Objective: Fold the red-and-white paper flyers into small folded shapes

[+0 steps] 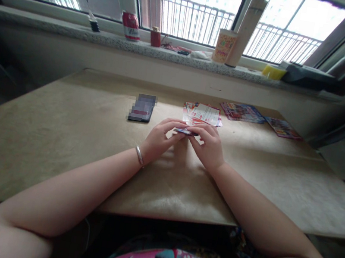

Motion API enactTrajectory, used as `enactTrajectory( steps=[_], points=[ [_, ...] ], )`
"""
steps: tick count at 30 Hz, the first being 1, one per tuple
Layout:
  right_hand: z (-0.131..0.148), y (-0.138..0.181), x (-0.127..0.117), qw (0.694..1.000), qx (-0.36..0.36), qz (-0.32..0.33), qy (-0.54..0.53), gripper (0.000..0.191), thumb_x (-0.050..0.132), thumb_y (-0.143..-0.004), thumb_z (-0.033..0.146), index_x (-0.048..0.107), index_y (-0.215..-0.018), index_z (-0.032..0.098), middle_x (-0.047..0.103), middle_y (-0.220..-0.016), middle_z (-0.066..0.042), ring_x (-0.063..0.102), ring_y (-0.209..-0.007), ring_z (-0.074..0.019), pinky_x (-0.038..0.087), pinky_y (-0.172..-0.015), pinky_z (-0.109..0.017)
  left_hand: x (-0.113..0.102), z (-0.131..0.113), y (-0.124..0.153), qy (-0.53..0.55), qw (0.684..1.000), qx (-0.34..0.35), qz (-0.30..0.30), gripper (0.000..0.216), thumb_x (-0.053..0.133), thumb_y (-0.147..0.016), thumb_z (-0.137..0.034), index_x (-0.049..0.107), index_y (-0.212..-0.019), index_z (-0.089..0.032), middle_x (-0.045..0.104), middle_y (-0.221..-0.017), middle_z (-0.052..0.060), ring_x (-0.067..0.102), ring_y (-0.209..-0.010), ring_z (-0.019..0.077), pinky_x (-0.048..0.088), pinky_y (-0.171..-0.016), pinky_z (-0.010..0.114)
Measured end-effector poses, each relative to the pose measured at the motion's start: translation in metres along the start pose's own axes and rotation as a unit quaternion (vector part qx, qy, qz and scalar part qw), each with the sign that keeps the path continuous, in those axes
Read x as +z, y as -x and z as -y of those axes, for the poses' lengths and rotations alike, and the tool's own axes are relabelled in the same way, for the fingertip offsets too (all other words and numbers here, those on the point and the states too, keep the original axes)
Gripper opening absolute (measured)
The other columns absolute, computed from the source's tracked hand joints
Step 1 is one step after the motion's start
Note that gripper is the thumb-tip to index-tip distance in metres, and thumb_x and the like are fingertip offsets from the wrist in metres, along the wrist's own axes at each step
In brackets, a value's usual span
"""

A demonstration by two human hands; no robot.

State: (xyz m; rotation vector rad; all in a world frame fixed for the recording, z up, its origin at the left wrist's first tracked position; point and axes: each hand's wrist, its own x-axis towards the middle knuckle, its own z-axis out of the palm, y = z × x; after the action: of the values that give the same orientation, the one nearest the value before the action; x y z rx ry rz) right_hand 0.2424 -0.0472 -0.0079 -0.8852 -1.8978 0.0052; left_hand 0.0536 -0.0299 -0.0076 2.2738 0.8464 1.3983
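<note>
My left hand (162,138) and my right hand (209,146) meet at the middle of a brown table (60,137). Between the fingertips of both hands is a small stack of cards (185,131), held flat just above the tabletop. Both hands have their fingers curled round it. A silver bracelet (139,156) sits on my left wrist. Just beyond the hands lies a loose pile of red and white cards (203,114).
A dark phone (142,109) lies left of the card pile. Two more colourful card groups (242,112) (282,127) lie at the far right. The windowsill holds a red can (130,26), a small red jar (155,37), a paper cup (224,46) and a yellow object (273,71).
</note>
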Motion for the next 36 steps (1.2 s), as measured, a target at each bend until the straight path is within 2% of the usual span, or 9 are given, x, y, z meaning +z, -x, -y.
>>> enactTrajectory(
  steps=[4,9,19,25,30,36],
  points=[
    [0.006,-0.001,0.004,1.0,-0.007,-0.019,-0.008,0.019,0.061,-0.087,0.016,0.069,-0.1,0.027,0.062,-0.093,-0.004,0.06,-0.09,-0.0188,0.054,-0.077,-0.035,0.001,-0.002,0.001,-0.033,0.999,0.016,-0.016,0.027,0.057,-0.091,-0.034,0.064,-0.113,-0.02,0.063,-0.119,0.008,0.056,-0.115,0.0206,0.043,-0.104,0.041],
    [0.008,-0.002,0.006,0.999,-0.007,-0.028,-0.027,0.017,0.06,-0.087,0.016,0.069,-0.097,0.026,0.057,-0.089,-0.004,0.059,-0.083,-0.0165,0.055,-0.072,-0.032,0.001,-0.003,0.001,-0.026,0.999,0.017,-0.029,0.021,0.056,-0.092,-0.034,0.066,-0.103,-0.019,0.064,-0.111,0.008,0.059,-0.108,0.0187,0.047,-0.098,0.037],
    [0.01,-0.002,0.002,0.998,-0.005,-0.026,-0.057,0.016,0.06,-0.087,0.019,0.065,-0.101,0.025,0.057,-0.093,-0.004,0.056,-0.076,-0.0133,0.052,-0.058,-0.026,-0.001,0.002,0.001,-0.005,0.999,0.034,-0.026,0.019,0.055,-0.093,-0.029,0.069,-0.103,-0.02,0.066,-0.108,0.008,0.06,-0.105,0.0184,0.049,-0.096,0.036],
    [0.005,-0.002,-0.003,0.999,0.024,-0.033,-0.033,0.01,0.066,-0.085,0.024,0.066,-0.095,0.026,0.063,-0.096,-0.004,0.059,-0.085,-0.0167,0.053,-0.064,-0.03,-0.003,0.002,0.0,-0.009,0.999,0.048,-0.015,0.02,0.055,-0.093,-0.029,0.07,-0.105,-0.023,0.067,-0.108,0.007,0.061,-0.106,0.0182,0.048,-0.095,0.037],
    [0.002,-0.002,-0.004,0.999,0.007,-0.032,-0.027,0.006,0.067,-0.084,0.027,0.068,-0.09,0.027,0.066,-0.092,-0.003,0.061,-0.089,-0.0184,0.053,-0.068,-0.033,-0.004,0.0,-0.001,-0.022,0.997,0.062,-0.036,0.015,0.06,-0.09,-0.027,0.071,-0.1,-0.023,0.069,-0.103,0.004,0.062,-0.101,0.0166,0.048,-0.093,0.035],
    [0.005,-0.003,-0.005,0.999,0.009,-0.032,-0.012,0.008,0.067,-0.084,0.027,0.068,-0.092,0.027,0.067,-0.094,-0.003,0.061,-0.093,-0.0189,0.053,-0.074,-0.035,-0.005,-0.001,-0.001,0.01,0.998,0.057,-0.027,0.015,0.059,-0.091,-0.024,0.072,-0.098,-0.023,0.072,-0.099,0.003,0.065,-0.095,0.0148,0.05,-0.091,0.032]
  ],
)
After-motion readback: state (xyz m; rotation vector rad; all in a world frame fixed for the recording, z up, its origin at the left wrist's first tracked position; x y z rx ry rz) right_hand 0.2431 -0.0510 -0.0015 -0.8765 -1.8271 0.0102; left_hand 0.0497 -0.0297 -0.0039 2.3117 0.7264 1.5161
